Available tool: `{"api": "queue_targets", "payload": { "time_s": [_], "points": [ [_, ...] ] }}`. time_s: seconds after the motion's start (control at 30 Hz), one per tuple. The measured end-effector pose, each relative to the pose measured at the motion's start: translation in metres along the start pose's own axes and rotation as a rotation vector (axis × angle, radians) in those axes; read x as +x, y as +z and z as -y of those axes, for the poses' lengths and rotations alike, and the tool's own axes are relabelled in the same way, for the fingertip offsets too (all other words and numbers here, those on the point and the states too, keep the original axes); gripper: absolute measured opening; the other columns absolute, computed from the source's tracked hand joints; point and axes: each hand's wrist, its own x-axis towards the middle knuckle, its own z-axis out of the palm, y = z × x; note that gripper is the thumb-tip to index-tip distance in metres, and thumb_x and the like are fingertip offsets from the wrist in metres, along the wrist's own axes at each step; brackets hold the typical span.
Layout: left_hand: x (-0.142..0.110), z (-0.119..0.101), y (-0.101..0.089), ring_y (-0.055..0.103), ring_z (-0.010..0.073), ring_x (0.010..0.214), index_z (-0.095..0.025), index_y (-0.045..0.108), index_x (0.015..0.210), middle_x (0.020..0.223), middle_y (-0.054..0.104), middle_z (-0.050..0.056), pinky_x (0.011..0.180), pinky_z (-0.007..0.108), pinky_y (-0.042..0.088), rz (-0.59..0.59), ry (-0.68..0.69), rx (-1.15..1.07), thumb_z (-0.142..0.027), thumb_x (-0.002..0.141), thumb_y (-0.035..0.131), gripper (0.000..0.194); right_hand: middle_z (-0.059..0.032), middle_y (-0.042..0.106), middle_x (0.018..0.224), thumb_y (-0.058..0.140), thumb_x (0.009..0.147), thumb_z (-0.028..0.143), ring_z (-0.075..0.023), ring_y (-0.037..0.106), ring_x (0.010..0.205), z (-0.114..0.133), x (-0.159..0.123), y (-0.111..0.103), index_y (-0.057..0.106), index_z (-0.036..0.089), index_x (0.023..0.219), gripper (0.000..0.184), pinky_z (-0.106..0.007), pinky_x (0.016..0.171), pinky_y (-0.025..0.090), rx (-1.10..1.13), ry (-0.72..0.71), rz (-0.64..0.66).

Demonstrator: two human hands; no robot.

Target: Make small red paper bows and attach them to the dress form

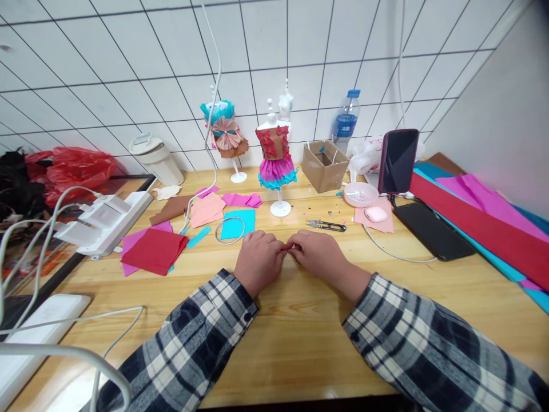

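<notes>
Between my left hand (261,258) and my right hand (319,257), just above the table, is a small piece of red paper (286,247). Both hands pinch it with the fingertips, which hide most of it. Behind them stands a small white dress form wearing a paper outfit (277,151), with a brown bodice, red bows and a magenta and turquoise skirt. Thread snips (326,225) lie just beyond my right hand. A metal ring (229,230) and a turquoise paper square (245,222) are beyond my left hand, and red paper sheets (156,250) lie further left.
At the back are another dressed form (225,134), a cardboard box (325,166) and a water bottle (346,120). On the right are a propped phone (398,161), a pink dish (361,194) and a black phone (433,229). A power strip (114,226) with cables occupies the left.
</notes>
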Motion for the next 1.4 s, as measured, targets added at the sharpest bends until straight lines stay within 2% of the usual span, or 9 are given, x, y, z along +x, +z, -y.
{"api": "queue_targets", "payload": {
  "time_s": [1.0, 1.4],
  "points": [
    [-0.0007, -0.0011, -0.0019, 0.052, 0.0233, 0.082, -0.023, 0.07, 0.085, 0.08, 0.066, 0.006, 0.075, 0.04, 0.032, -0.001, 0.005, 0.001, -0.031, 0.089, 0.048, 0.024, -0.0006, 0.066, 0.089, 0.05, 0.089, 0.031, -0.0156, 0.059, 0.082, 0.002, -0.0003, -0.0037, 0.066, 0.024, 0.091, 0.018, -0.026, 0.062, 0.034, 0.007, 0.014, 0.012],
    [-0.0004, -0.001, -0.0013, 0.053, 0.0225, 0.083, -0.024, 0.071, 0.086, 0.081, 0.067, 0.005, 0.078, 0.04, 0.033, -0.011, -0.009, -0.017, -0.03, 0.088, 0.05, 0.022, -0.0014, 0.068, 0.092, 0.05, 0.09, 0.029, -0.0166, 0.06, 0.087, 0.0017, 0.0008, -0.0048, 0.068, 0.024, 0.091, 0.019, -0.026, 0.066, 0.037, -0.005, 0.016, 0.037]
  ]
}}
